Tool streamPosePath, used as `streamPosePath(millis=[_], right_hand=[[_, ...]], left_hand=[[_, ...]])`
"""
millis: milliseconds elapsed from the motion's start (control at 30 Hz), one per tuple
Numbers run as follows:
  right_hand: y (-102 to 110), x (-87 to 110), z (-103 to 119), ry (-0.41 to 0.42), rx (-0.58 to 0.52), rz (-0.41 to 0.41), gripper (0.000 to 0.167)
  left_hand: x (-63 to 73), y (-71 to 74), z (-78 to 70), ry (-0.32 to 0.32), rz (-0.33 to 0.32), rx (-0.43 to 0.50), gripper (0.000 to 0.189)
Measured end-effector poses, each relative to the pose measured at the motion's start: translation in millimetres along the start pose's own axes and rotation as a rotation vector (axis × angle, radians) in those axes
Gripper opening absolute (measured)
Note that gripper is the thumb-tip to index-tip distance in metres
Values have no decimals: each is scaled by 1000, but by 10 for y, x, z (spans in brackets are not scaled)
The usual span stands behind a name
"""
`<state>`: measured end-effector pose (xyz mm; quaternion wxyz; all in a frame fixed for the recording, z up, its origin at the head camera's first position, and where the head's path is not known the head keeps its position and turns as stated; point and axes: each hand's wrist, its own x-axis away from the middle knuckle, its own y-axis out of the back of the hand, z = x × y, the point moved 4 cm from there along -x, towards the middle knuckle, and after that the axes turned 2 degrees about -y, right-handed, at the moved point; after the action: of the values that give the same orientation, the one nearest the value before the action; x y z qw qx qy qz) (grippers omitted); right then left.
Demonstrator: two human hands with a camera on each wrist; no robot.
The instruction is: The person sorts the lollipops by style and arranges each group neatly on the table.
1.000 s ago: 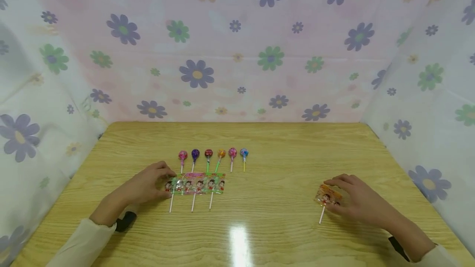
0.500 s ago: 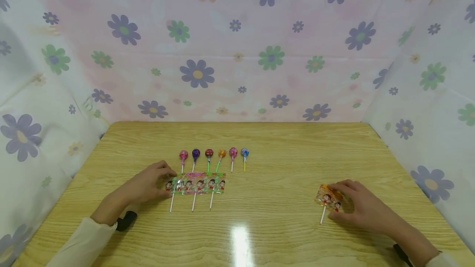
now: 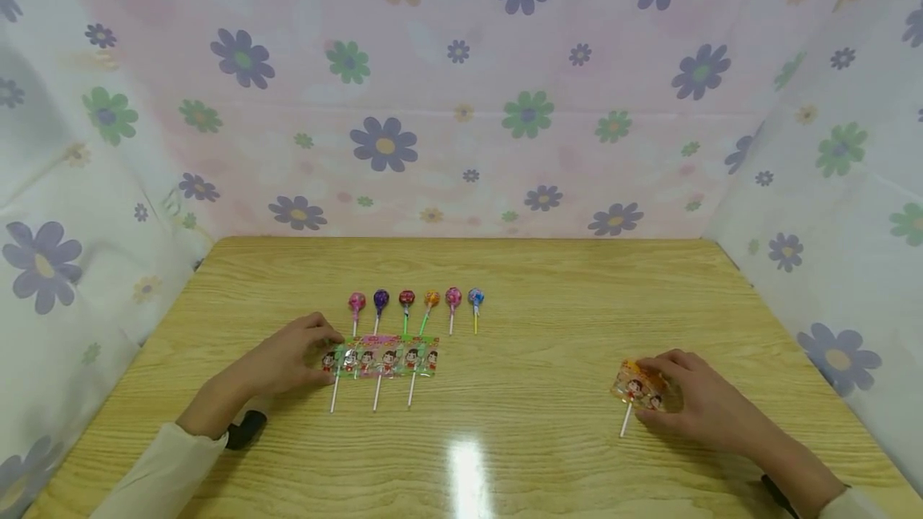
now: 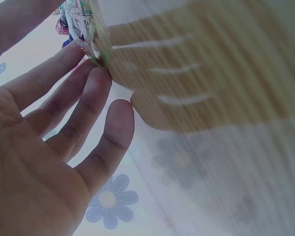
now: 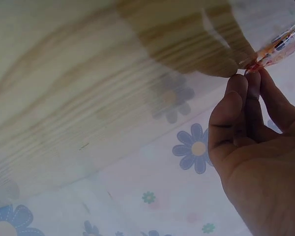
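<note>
My left hand [image 3: 284, 359] rests at the left end of a row of flat lollipops [image 3: 389, 360] in green and pink cartoon wrappers, white sticks toward me. Its thumb and fingertips hold the leftmost wrapper [image 3: 336, 360] at its lower and upper edges. In the left wrist view, the wrapper [image 4: 86, 29] stands at the fingertips, which meet the tabletop. Off to the right, my right hand [image 3: 703, 403] holds an orange-wrapped flat lollipop [image 3: 634, 387] by its right side, between thumb and fingers. The right wrist view has this orange wrapper [image 5: 280, 46] at the fingertips, mostly cut off.
Behind the flat lollipops lies a row of several round lollipops [image 3: 406, 299] in pink, purple, red, orange and blue wrappers. The wood-grain table [image 3: 534, 439] ends at flower-print cloth [image 3: 461, 142] behind and at both sides.
My right hand has shifted slightly right along the orange wrapper, so more of its print shows. The left hand and both rows of lollipops have stayed in place.
</note>
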<state>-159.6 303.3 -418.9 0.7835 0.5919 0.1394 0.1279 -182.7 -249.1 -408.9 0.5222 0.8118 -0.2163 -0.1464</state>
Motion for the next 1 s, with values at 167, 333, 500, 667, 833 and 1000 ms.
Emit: streamPosePath(millis=[167, 333, 500, 667, 833, 1000], right_hand=[[-16, -4, 11, -15, 4, 0, 65], [-17, -6, 26, -16, 9, -8, 62], [6, -26, 40, -17, 15, -7, 59], [41, -46, 35, 8, 19, -35, 55], [94, -60, 29, 13, 10, -80, 50], [159, -69, 41, 17, -5, -114, 51]], left_hand=[[-2, -10, 7, -4, -2, -6, 44], [-2, -14, 7, -5, -4, -7, 44], [2, -14, 7, -4, -2, -4, 44], [0, -12, 4, -2, 1, -2, 44], [-4, -9, 5, 5, 2, 6, 43], [-3, -11, 10, 6, 2, 7, 44]])
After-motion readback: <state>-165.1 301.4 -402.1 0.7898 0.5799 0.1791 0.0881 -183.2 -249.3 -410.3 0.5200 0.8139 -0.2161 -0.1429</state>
